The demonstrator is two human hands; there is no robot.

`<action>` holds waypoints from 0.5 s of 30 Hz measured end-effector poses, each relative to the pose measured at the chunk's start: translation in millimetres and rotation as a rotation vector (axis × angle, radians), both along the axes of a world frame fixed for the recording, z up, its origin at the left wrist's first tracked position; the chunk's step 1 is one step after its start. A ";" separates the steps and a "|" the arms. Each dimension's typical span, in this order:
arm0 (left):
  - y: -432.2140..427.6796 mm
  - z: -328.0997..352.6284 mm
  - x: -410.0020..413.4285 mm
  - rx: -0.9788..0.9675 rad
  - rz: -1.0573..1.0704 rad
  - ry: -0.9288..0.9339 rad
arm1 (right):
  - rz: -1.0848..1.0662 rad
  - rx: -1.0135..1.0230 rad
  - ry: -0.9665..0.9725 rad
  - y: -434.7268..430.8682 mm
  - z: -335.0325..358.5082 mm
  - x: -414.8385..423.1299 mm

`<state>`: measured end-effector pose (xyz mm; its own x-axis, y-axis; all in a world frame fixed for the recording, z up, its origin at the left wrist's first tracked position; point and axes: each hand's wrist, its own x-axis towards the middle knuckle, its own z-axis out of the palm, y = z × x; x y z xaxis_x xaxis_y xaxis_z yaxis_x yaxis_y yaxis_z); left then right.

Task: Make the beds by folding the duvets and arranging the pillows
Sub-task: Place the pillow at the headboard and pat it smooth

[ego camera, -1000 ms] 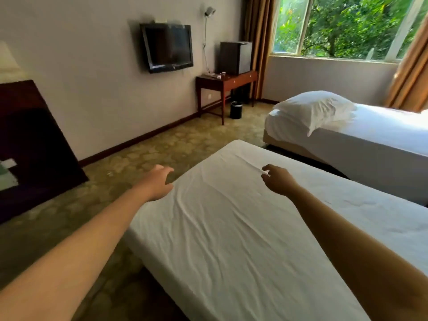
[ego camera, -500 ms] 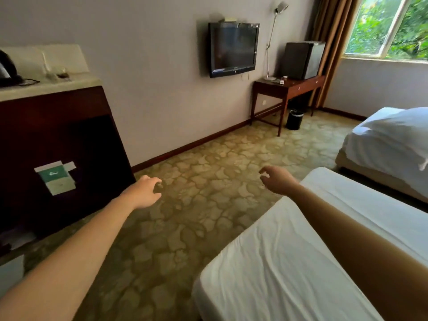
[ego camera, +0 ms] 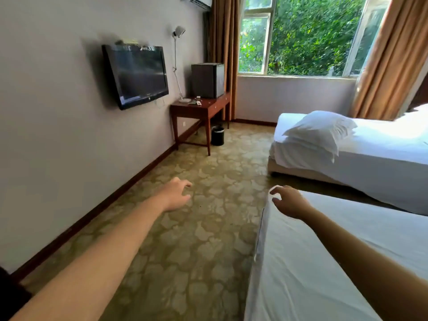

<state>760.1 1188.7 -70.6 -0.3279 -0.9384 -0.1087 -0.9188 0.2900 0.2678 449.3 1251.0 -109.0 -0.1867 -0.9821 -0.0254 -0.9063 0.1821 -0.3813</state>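
the view swings back toward the window (ego camera: 301, 35). both hands stay empty, fingers loosely spread: left hand (ego camera: 176, 194) over the carpet (ego camera: 208, 239), right hand (ego camera: 289, 201) over the near bed (ego camera: 324, 262) corner. the pillow (ego camera: 322, 130) lies on the far bed (ego camera: 382, 163), probably the next pickup.

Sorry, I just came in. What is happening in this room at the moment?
A person is making up two beds and reaches both bare arms forward. The left hand is over the carpet and holds nothing. The right hand, fingers loosely curled, is at the corner of the near bed, which shows only a sheet; whether it touches is unclear. On the far bed a pillow lies at one end.
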 end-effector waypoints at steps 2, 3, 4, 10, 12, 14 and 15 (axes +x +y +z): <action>-54.7 1.1 -14.8 -0.006 -0.055 0.023 | -0.080 -0.070 -0.027 -43.8 8.1 -14.4; -81.1 3.3 -20.5 -0.005 -0.073 0.027 | -0.113 -0.093 -0.044 -65.6 12.6 -19.5; -107.2 6.6 -25.3 -0.003 -0.088 0.023 | -0.140 -0.108 -0.058 -85.7 17.3 -23.0; -256.4 27.1 -50.5 -0.028 -0.153 0.064 | -0.219 -0.117 -0.118 -197.6 29.4 -41.8; -301.5 29.5 -62.4 -0.016 -0.197 0.061 | -0.257 -0.109 -0.128 -234.0 29.9 -51.4; -354.3 31.6 -77.7 -0.017 -0.236 0.075 | -0.299 -0.134 -0.138 -272.8 29.5 -61.4; -383.0 32.8 -86.7 -0.017 -0.249 0.090 | -0.327 -0.155 -0.136 -293.6 28.8 -66.8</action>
<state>673.4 805.7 -37.8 -0.5568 -0.8289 -0.0534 -0.7911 0.5096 0.3382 382.5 957.5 -80.2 -0.4956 -0.8655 0.0726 -0.7492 0.3837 -0.5399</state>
